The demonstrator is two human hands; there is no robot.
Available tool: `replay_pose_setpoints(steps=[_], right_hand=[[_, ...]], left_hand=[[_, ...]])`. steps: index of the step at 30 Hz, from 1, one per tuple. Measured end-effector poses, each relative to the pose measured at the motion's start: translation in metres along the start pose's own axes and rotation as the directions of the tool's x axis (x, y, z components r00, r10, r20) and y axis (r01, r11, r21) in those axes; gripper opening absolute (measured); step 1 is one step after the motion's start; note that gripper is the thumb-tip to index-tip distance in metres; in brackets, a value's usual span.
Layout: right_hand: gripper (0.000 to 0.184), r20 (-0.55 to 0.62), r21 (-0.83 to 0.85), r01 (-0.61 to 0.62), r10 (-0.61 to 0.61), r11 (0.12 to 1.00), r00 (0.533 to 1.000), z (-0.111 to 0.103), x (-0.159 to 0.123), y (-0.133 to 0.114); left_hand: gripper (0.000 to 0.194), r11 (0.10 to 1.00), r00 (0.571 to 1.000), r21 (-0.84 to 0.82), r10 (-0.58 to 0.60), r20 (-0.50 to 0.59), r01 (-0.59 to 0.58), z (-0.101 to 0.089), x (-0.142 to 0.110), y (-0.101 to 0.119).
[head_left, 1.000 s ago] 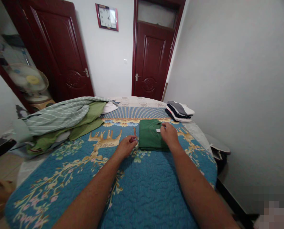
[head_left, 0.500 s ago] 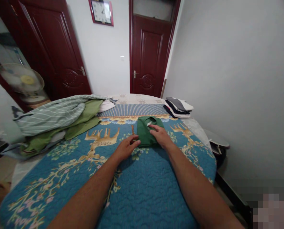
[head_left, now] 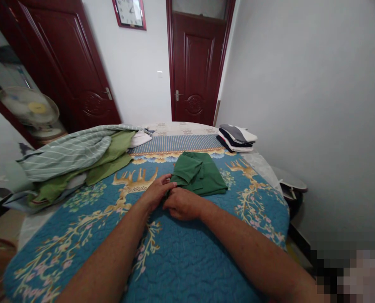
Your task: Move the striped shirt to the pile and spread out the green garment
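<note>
A dark green shirt (head_left: 206, 172), partly folded, lies on the blue quilted cover (head_left: 187, 261). One flap of it is turned over at its left side. My left hand (head_left: 157, 191) has its fingers closed on the shirt's near left corner. Right beside it, my right hand (head_left: 183, 203) is curled with its fingertips against the same corner. The cloth between the fingers is mostly hidden by the hands.
At the left of the table lies a loose heap of clothes, with a striped grey-green garment (head_left: 70, 158) over an olive green one (head_left: 116, 158). A stack of folded clothes (head_left: 237, 139) sits at the far right. A fan (head_left: 33, 109) stands beyond the left edge.
The shirt was a narrow folded bundle with a white label showing; now it lies wider with its left side folded over. My right hand has moved left and down, next to my left hand.
</note>
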State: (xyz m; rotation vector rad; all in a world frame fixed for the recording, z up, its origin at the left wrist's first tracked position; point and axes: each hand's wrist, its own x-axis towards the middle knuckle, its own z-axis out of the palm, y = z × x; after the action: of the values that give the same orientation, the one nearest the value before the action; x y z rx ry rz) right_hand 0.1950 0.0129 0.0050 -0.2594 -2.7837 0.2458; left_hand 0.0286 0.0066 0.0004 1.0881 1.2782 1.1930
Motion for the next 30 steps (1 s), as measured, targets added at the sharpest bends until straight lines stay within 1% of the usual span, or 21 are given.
replay_pose_setpoints(steps=[2, 3, 5, 6, 7, 9, 10, 11, 12, 13, 14, 15, 17, 19, 20, 22, 25, 26, 27, 29, 30], right_hand=[[0.023, -0.016, 0.071, 0.004, -0.003, 0.997, 1.000, -0.001, -0.003, -0.009], [0.022, -0.056, 0.110, -0.001, 0.007, 0.994, 0.998, -0.003, -0.004, -0.013], [0.020, -0.209, 0.174, -0.052, 0.089, 0.983, 0.974, -0.007, -0.007, -0.018], [0.021, -0.315, 0.194, -0.111, 0.169, 0.975, 0.934, -0.010, -0.009, -0.017], [0.023, -0.420, 0.210, -0.190, 0.264, 0.959, 0.868, -0.013, -0.011, -0.014], [0.027, -0.581, 0.239, -0.371, 0.439, 0.897, 0.686, -0.019, -0.018, 0.000], [0.030, -0.623, 0.254, -0.458, 0.507, 0.852, 0.596, -0.021, -0.023, 0.010], [0.035, -0.641, 0.266, -0.536, 0.562, 0.802, 0.523, -0.022, -0.027, 0.021], [0.042, -0.642, 0.270, -0.599, 0.605, 0.754, 0.472, -0.021, -0.033, 0.032], [0.049, -0.632, 0.263, -0.650, 0.637, 0.713, 0.442, -0.019, -0.038, 0.043], [0.054, -0.616, 0.247, -0.691, 0.660, 0.680, 0.429, -0.017, -0.042, 0.053], [0.056, -0.598, 0.225, -0.719, 0.676, 0.657, 0.430, -0.014, -0.046, 0.061], [0.056, -0.564, 0.182, -0.744, 0.688, 0.643, 0.457, -0.008, -0.051, 0.071], [0.056, -0.535, 0.153, -0.733, 0.679, 0.663, 0.503, -0.003, -0.053, 0.074], [0.056, -0.520, 0.145, -0.717, 0.669, 0.682, 0.531, -0.001, -0.052, 0.073], [0.055, -0.488, 0.141, -0.667, 0.637, 0.732, 0.597, 0.001, -0.050, 0.070], [0.052, -0.446, 0.149, -0.537, 0.541, 0.831, 0.713, 0.001, -0.045, 0.062], [0.051, -0.434, 0.158, -0.475, 0.493, 0.866, 0.754, 0.001, -0.042, 0.058], [0.050, -0.421, 0.169, -0.408, 0.440, 0.897, 0.793, 0.001, -0.040, 0.054], [0.048, -0.405, 0.198, -0.283, 0.341, 0.938, 0.848, -0.001, -0.035, 0.044], [0.047, -0.412, 0.209, -0.240, 0.308, 0.948, 0.858, -0.002, -0.033, 0.038]], left_hand=[[0.048, 0.996, 0.999, 0.094, 0.013, -0.033, -0.010, 0.000, 0.000, 0.000], [0.041, 0.991, 0.999, 0.136, 0.021, -0.038, -0.016, 0.000, 0.000, 0.000], [0.032, 0.984, 0.997, 0.176, 0.024, -0.070, -0.011, -0.002, 0.000, -0.001], [0.031, 0.986, 0.995, 0.169, 0.014, -0.099, 0.003, -0.002, -0.001, -0.002], [0.034, 0.989, 0.991, 0.149, 0.000, -0.131, 0.020, -0.003, -0.001, -0.002], [0.049, 0.993, 0.982, 0.108, -0.031, -0.184, 0.051, -0.004, -0.002, -0.003], [0.058, 0.994, 0.981, 0.096, -0.035, -0.193, 0.055, -0.005, -0.002, -0.003], [0.065, 0.995, 0.982, 0.088, -0.029, -0.185, 0.046, -0.006, -0.002, -0.004], [0.070, 0.996, 0.987, 0.086, -0.013, -0.159, 0.027, -0.007, -0.002, -0.003], [0.073, 0.996, 0.994, 0.092, 0.011, -0.112, 0.000, -0.008, -0.001, -0.003], [0.076, 0.993, 0.998, 0.109, 0.041, -0.049, -0.035, -0.010, -0.002, -0.002], [0.081, 0.986, 0.997, 0.146, 0.077, 0.018, -0.079, -0.011, -0.002, -0.002], [0.093, 0.936, 0.978, 0.286, 0.181, 0.105, -0.205, -0.010, -0.004, 0.000], [0.096, 0.825, 0.948, 0.471, 0.300, 0.103, -0.312, -0.006, -0.006, 0.000], [0.091, 0.761, 0.936, 0.561, 0.342, 0.081, -0.326, -0.002, -0.007, -0.001], [0.075, 0.663, 0.931, 0.695, 0.365, 0.025, -0.278, 0.007, -0.007, -0.003], [0.042, 0.603, 0.950, 0.782, 0.310, -0.045, -0.160, 0.015, -0.002, -0.005], [0.033, 0.615, 0.953, 0.778, 0.294, -0.070, -0.133, 0.015, 0.001, -0.005], [0.028, 0.655, 0.956, 0.748, 0.277, -0.100, -0.111, 0.012, 0.005, -0.005], [0.021, 0.826, 0.953, 0.559, 0.224, -0.202, -0.075, -0.003, 0.014, -0.003], [0.018, 0.906, 0.950, 0.418, 0.184, -0.252, -0.065, -0.014, 0.019, -0.001]])
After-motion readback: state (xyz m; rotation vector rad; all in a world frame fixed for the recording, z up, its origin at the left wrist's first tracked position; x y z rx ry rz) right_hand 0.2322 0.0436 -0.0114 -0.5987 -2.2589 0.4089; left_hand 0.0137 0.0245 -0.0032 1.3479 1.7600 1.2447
